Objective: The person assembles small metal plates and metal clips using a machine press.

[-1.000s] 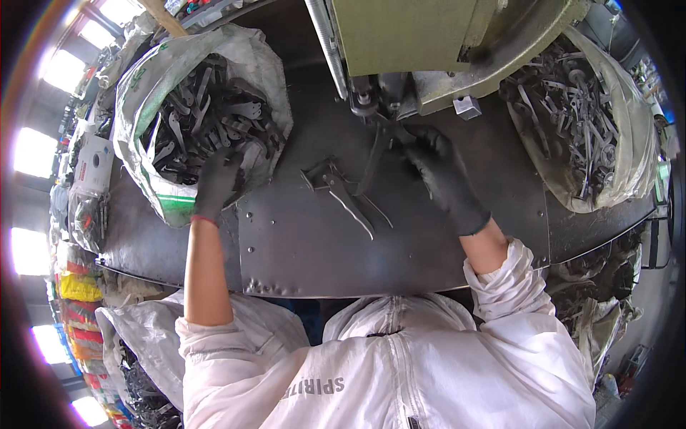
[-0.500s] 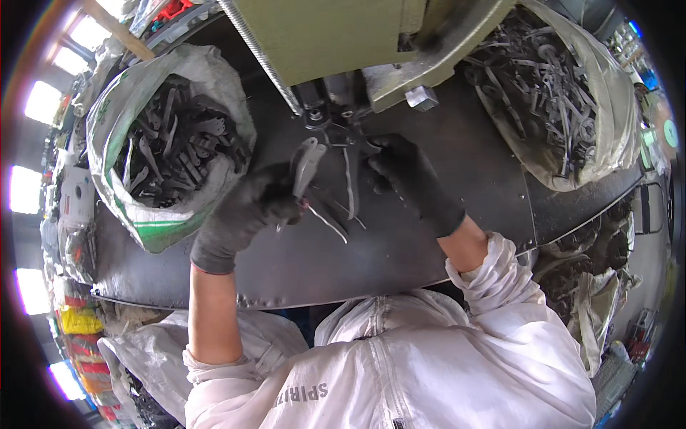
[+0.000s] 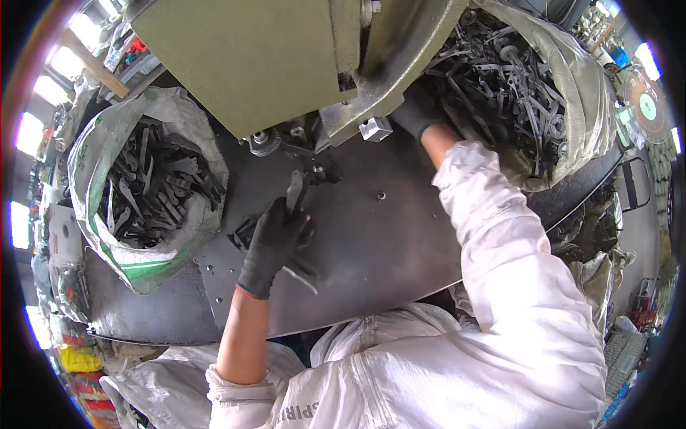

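My left hand [image 3: 275, 239], in a dark grey glove, is closed around a flat grey metal lever [image 3: 294, 191] just in front of the machine's tooling [image 3: 314, 168]. Below its fingers another long metal piece [image 3: 304, 275] slants toward the table's front edge. Beside the wrist lie dark metal parts [image 3: 244, 232], partly covered by the hand. My right hand [image 3: 416, 114], gloved alike, reaches past the machine's right side, close to the near left edge of the right-hand sack [image 3: 593, 93]. Its fingers are smeared and hidden in shadow behind the machine.
A green machine head [image 3: 243, 64] overhangs the far middle, with a square metal block [image 3: 375, 129] jutting from it. On the left stands a white sack [image 3: 89, 207] of metal levers. Several small nuts or rivets [image 3: 381, 195] dot the dark metal table [image 3: 357, 250].
My right hand has left the tooling and moved far right, beside the right-hand sack. My left hand still grips a lever, closer to the middle. The whole view has shifted.
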### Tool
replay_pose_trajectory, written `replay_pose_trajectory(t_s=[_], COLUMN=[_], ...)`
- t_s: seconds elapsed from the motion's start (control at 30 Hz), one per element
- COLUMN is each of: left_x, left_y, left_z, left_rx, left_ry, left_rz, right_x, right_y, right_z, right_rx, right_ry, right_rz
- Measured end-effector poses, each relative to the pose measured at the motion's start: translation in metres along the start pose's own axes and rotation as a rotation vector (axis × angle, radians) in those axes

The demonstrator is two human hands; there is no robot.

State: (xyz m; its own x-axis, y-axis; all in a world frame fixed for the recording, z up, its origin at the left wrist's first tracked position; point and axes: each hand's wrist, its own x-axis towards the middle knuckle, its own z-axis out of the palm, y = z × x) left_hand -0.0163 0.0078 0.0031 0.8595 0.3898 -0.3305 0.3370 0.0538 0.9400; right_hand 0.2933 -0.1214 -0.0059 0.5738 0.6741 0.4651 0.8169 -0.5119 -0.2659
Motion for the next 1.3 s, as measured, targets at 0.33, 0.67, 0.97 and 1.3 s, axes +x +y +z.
replay_pose_trajectory(t_s=[0.33, 0.67, 0.97, 1.3], left_x=[0.019, 0.031, 0.032, 0.025], left_y=[0.015, 0.013, 0.016, 0.005], left_z=[-0.005, -0.001, -0.046, -0.192], left_rx=[0.385, 0.230, 0.729, 1.453], left_ry=[0.019, -0.136, 0.395, 0.476], left_rz=[0.383, 0.501, 0.194, 0.481], right_x=[-0.066, -0.077, -0.095, -0.084], right_y=[-0.112, -0.142, -0.134, -0.146], right_z=[-0.066, -0.049, -0.025, -0.049], right_rx=[1.542, 1.312, 1.445, 1.341], right_ry=[-0.377, -0.357, -0.389, -0.369], right_rz=[0.616, 0.546, 0.599, 0.605])
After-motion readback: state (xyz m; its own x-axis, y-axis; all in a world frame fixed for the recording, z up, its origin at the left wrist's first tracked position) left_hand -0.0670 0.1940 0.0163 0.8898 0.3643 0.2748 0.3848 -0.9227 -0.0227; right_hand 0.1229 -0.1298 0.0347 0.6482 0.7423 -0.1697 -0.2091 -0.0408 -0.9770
